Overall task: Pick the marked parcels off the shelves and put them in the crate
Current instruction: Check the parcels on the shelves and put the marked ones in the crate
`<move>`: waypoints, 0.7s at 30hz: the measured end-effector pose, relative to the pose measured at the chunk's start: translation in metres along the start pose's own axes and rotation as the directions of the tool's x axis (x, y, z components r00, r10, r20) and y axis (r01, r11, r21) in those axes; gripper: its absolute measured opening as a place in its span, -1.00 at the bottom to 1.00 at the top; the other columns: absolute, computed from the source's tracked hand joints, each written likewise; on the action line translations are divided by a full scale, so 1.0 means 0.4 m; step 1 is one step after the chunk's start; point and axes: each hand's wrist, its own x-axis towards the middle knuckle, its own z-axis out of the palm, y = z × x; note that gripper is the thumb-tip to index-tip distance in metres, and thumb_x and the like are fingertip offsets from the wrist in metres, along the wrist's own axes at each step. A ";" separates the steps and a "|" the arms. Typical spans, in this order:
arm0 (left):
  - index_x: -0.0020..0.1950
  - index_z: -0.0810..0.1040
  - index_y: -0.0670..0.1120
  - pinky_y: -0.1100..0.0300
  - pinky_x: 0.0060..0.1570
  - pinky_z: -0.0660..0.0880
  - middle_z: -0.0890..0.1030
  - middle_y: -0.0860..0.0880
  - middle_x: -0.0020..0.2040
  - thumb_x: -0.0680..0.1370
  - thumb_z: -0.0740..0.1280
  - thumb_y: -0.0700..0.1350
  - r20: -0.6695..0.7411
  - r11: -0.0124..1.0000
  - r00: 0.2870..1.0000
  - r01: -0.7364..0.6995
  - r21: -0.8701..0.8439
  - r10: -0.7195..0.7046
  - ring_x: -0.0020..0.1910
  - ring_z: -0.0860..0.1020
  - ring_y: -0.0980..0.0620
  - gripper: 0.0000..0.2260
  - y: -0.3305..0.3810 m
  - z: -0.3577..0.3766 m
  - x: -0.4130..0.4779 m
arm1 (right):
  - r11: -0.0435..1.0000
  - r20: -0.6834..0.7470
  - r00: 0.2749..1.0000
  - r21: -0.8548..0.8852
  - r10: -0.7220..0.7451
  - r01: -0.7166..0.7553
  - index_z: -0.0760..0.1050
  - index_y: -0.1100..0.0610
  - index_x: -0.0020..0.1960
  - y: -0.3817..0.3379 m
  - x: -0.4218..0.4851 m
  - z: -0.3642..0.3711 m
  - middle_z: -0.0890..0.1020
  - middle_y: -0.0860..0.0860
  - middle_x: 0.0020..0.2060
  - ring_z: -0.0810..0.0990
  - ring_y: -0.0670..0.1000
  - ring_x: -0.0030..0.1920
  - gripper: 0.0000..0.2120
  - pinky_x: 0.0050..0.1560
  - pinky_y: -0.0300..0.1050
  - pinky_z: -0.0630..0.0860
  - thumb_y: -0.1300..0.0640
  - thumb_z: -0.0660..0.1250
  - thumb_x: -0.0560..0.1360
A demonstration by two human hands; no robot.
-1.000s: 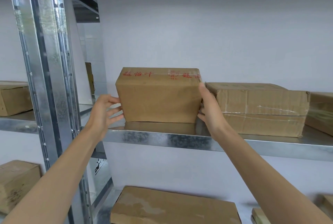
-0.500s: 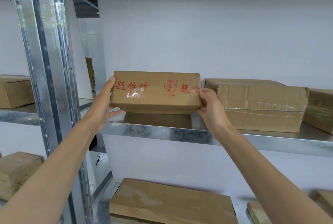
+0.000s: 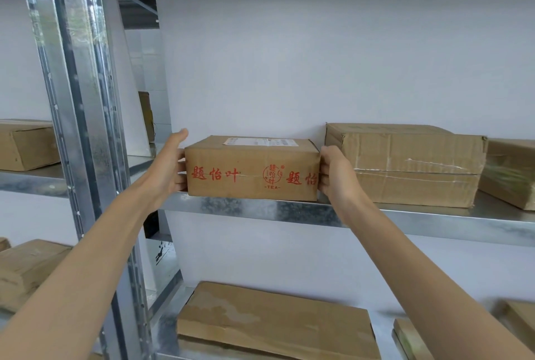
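A brown cardboard parcel (image 3: pixel 252 168) with red printed characters on its front and a white label on top sits at the front edge of the metal shelf (image 3: pixel 260 210). My left hand (image 3: pixel 168 168) grips its left end, thumb up, fingers curled against the side. My right hand (image 3: pixel 333 174) grips its right end, fingers wrapped round the corner. No crate is in view.
A larger taped box (image 3: pixel 411 162) stands just right of the parcel, another box (image 3: pixel 512 174) beyond it. A steel upright (image 3: pixel 84 128) rises at left, with boxes (image 3: pixel 26 145) behind it. A flat box (image 3: pixel 275 322) lies on the lower shelf.
The parcel was lifted and turned over towards me, so the red-printed face now faces front and the label is on top. It now rests at the shelf's front edge, both hands on its ends.
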 end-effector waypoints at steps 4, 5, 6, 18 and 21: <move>0.05 0.44 0.08 0.05 0.05 0.48 0.56 -0.05 0.00 0.59 0.11 0.17 -0.030 0.997 0.999 -0.027 0.079 0.029 -0.02 0.56 0.00 -0.78 -0.003 0.017 -0.008 | 0.977 -0.058 0.995 -0.200 -0.085 0.072 0.45 0.07 0.00 0.001 0.000 0.009 0.53 0.00 -0.14 0.47 -0.04 -0.16 -0.63 -0.05 -0.11 0.37 -0.14 -0.02 0.61; 0.04 0.45 0.07 0.07 0.06 0.48 0.56 -0.04 0.00 0.61 0.13 0.09 -0.048 0.997 0.998 -0.047 0.058 0.050 -0.03 0.55 0.01 -0.83 -0.006 0.019 -0.008 | 0.976 -0.070 0.993 -0.200 -0.097 0.081 0.43 0.06 0.00 -0.001 -0.006 0.013 0.50 0.00 -0.14 0.45 -0.04 -0.16 -0.68 -0.06 -0.10 0.38 -0.09 -0.01 0.62; 0.07 0.45 0.03 0.09 0.08 0.48 0.55 -0.03 0.01 0.62 0.15 0.02 -0.062 0.997 0.995 -0.075 0.016 0.076 -0.04 0.55 0.03 -0.86 -0.008 0.019 -0.004 | 0.981 -0.063 0.992 -0.167 -0.108 0.097 0.43 0.06 0.01 -0.003 -0.006 0.014 0.51 0.00 -0.12 0.46 -0.03 -0.12 -0.74 -0.03 -0.08 0.41 -0.03 0.01 0.63; 0.34 0.37 -0.03 0.25 -0.01 0.48 0.53 -0.02 0.22 0.52 0.21 -0.46 -0.098 0.955 0.952 -0.296 -0.032 0.291 0.06 0.54 0.11 -0.52 -0.054 0.012 -0.003 | 0.925 0.041 0.929 -0.081 -0.368 0.370 0.28 0.16 0.42 0.050 0.005 0.002 0.48 -0.17 0.11 0.44 -0.16 0.23 -0.42 0.18 -0.42 0.42 0.55 0.14 0.49; 0.24 0.38 0.01 0.26 -0.15 0.57 0.57 -0.04 0.09 0.47 0.28 -0.47 -0.125 0.948 0.940 -0.316 0.026 0.317 -0.06 0.57 0.13 -0.52 -0.061 0.005 -0.010 | 0.898 0.044 0.911 -0.156 -0.410 0.411 0.26 0.09 0.44 0.064 0.015 0.005 0.48 -0.27 0.04 0.46 -0.18 0.21 -0.32 0.22 -0.36 0.42 0.59 0.15 0.43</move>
